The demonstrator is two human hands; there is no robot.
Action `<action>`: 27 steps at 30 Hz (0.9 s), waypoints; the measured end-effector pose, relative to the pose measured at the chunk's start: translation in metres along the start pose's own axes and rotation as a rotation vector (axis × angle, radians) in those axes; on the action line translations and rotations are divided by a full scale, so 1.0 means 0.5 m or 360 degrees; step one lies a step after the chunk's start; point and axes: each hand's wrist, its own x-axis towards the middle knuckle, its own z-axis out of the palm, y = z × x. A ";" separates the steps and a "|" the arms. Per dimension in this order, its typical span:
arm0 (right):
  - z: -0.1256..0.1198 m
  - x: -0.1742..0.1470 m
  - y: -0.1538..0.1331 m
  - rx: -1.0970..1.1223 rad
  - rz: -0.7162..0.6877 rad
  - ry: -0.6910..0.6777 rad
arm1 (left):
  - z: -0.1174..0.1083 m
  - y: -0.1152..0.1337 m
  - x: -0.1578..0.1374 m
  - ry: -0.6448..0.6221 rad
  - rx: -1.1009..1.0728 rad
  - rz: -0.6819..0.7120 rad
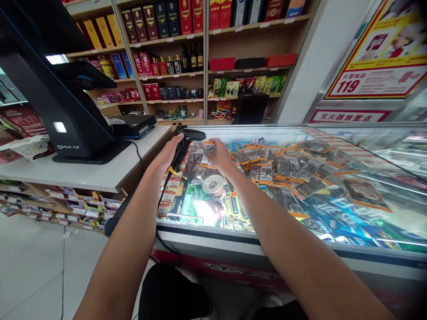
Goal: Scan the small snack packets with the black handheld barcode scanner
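Head view: tall pale-wood shelving (247, 46), stocked with boxes (140, 24) and bottles (193, 58), spans the background. Forward of it stands a white-framed, glass-sided display freezer (213, 239) containing packaged goods (287, 169). A white-topped counter (96, 172) stands beside the freezer, on the left, and supports a black terminal (78, 122). A black, yellow-trimmed handheld scanner (194, 134) is located over the freezer. The left hand (167, 154) is clamped around the scanner handle. The right hand (222, 156) grips a clear, orange-edged plastic packet (207, 147) just below the scanner head; some fingers are hidden.
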 end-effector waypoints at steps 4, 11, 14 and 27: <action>-0.010 0.008 0.003 -0.0022 0.0009 0.0084 | 0.014 -0.001 -0.007 -0.0117 0.0011 -0.0082; -0.007 0.005 -0.005 -0.0074 0.0016 0.0092 | 0.026 0.001 -0.005 -0.0213 -0.0088 -0.0168; -0.010 0.005 -0.008 -0.0072 0.0044 0.0060 | 0.025 0.003 -0.008 -0.0231 -0.0101 -0.0184; 0.020 -0.027 -0.044 -0.1161 0.0146 -0.0210 | -0.010 0.013 0.021 0.0652 -0.0207 0.0000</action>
